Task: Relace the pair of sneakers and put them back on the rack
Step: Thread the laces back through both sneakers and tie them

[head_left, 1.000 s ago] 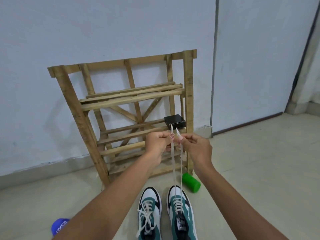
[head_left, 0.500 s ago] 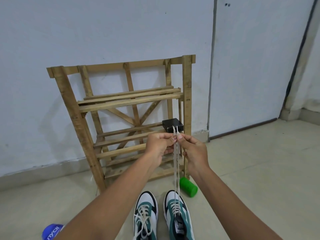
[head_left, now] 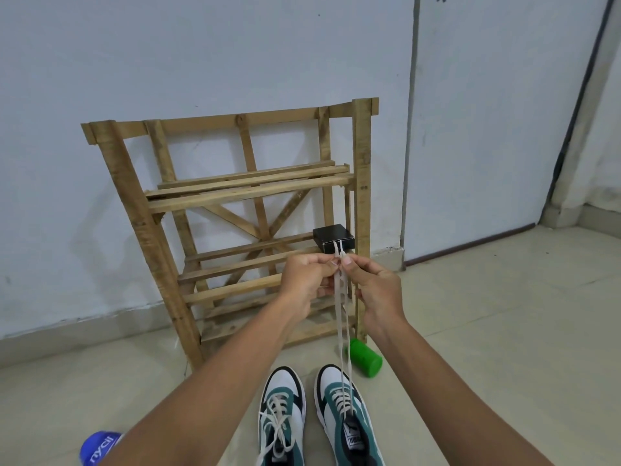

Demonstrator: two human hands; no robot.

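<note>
— Pale tiled floor, white wall behind. What are the hands doing?

— Left hand and right hand each pinch a lace end, pulled taut up from the right sneaker.

— Risk?

— Uneven ends, probably, if one slips; hard pulling could tip that shoe. The left sneaker sits just beside it, both before the rack.

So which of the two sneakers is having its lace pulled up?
The right sneaker, nearest the green can. Both hands pinch its lace ends high, while the left sneaker has loose laces.
</note>
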